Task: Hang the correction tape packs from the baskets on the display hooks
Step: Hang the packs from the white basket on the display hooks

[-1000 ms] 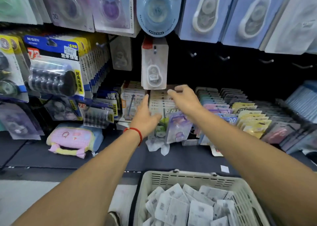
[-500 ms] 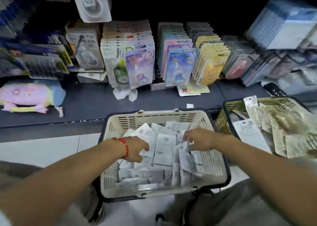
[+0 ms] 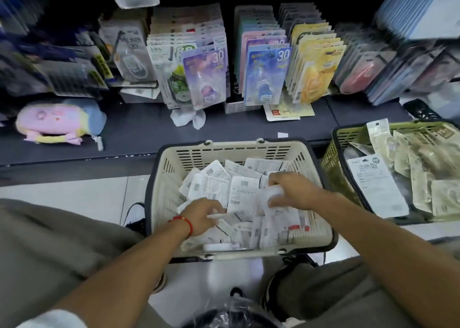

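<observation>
dark shop shelf (image 3: 139, 138) with hanging packs, two baskets on the floor – picking step.

both hands are in the beige basket (image 3: 231, 153): right hand (image 3: 291, 190) grips white correction tape packs (image 3: 271, 198), left hand (image 3: 201, 215) pinches another. next – i think – lift them and find the hook holes.

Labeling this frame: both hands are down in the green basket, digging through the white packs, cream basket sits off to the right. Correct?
Not quite: the colours are swapped. The head view shows the left hand and right hand in the cream basket, among the white packs. The green basket is the one off to the right, untouched.
</observation>
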A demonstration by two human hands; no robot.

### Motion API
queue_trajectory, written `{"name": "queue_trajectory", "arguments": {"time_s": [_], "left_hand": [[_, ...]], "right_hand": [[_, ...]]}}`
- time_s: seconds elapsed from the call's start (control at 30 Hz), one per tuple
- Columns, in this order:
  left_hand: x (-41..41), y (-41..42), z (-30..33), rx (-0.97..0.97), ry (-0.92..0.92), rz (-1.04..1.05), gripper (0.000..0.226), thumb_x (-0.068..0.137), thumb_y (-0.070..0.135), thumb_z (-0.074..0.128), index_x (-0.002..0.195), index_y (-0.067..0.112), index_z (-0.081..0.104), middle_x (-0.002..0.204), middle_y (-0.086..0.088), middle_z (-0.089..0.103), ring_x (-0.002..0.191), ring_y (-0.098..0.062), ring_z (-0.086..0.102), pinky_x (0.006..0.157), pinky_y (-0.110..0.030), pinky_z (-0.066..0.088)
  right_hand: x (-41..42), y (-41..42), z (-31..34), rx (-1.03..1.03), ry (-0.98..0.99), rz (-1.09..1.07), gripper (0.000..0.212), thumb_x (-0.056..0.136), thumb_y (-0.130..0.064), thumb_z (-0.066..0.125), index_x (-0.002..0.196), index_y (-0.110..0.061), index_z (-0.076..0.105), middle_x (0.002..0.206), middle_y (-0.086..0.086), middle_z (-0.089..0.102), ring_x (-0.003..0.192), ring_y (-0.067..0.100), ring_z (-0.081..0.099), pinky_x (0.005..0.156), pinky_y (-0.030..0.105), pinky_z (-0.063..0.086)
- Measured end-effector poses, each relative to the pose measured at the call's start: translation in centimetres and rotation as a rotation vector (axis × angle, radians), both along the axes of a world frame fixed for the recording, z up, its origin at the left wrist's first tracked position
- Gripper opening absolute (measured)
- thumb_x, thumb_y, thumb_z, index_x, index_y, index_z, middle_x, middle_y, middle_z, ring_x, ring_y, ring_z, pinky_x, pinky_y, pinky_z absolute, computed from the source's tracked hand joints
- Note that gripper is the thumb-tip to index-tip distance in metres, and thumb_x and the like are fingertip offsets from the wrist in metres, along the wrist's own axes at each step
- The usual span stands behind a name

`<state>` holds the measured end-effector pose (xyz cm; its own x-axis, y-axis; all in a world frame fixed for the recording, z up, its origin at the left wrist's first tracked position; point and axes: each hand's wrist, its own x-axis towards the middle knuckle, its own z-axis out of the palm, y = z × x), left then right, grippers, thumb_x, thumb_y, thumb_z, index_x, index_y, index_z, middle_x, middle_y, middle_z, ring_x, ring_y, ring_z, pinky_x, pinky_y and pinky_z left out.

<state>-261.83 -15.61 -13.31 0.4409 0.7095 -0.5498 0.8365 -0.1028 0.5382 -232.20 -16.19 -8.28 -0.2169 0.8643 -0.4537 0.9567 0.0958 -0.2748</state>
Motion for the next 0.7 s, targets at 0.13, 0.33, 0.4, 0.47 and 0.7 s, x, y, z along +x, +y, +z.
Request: {"name": "queue_trajectory", "arguments": {"time_s": [0.13,0.33,0.4,0.47,0.7], "left_hand": [[-1.0,1.9,2.5,0.038,-0.261,0.373,0.019,0.104,0.019,0.065,0.121,0.023,0.071,0.107,0.002,0.07,0.095,-0.018,0.066,0.071,-0.019,0.051],[-0.1,1.3,4.7,0.041,-0.555,0.769,0.023,0.105,0.024,0.062,0.124,0.029,0.074,0.107,0.009,0.079,0.1,-0.013,0.075,0.099,-0.038,0.058],[0.7,0.7,4.9,0.069,-0.582,0.843,0.018,0.103,0.024,0.065,0.117,0.032,0.074,0.104,0.008,0.08,0.097,-0.015,0.076,0.096,-0.04,0.06],[1.8,0.0,5.1,0.004,-0.656,0.903,0.016,0.102,0.02,0.067,0.108,0.034,0.073,0.102,0.005,0.081,0.092,-0.016,0.078,0.092,-0.042,0.062],[3.2,-1.5,4.9,-0.386,-0.825,1.064,0.021,0.105,0.039,0.06,0.12,0.036,0.075,0.104,-0.006,0.076,0.088,-0.029,0.072,0.069,-0.043,0.063]], "right_hand": [[1.3,1.2,2.8,0.184,0.415,-0.55,0.03,0.083,-0.033,0.086,0.096,-0.027,0.059,0.092,-0.009,0.066,0.086,0.011,0.065,0.062,0.023,0.046],[-1.1,0.5,4.2,0.272,0.916,-1.036,0.028,0.086,-0.003,0.078,0.108,-0.019,0.073,0.104,0.006,0.074,0.088,0.021,0.069,0.069,0.03,0.059],[-3.1,-0.4,4.2,0.311,0.986,-1.102,0.025,0.085,0.001,0.075,0.105,-0.015,0.072,0.102,0.003,0.074,0.089,0.023,0.069,0.069,0.036,0.06],[-5.6,-1.7,3.9,0.283,0.986,-1.065,0.03,0.086,0.003,0.073,0.104,-0.019,0.065,0.104,-0.003,0.069,0.083,0.017,0.068,0.055,0.023,0.053],[-13.0,-6.1,0.4,-0.036,1.11,-0.819,0.052,0.085,0.001,0.074,0.127,-0.023,0.054,0.124,0.001,0.064,0.123,0.012,0.061,0.101,0.028,0.055]]}}
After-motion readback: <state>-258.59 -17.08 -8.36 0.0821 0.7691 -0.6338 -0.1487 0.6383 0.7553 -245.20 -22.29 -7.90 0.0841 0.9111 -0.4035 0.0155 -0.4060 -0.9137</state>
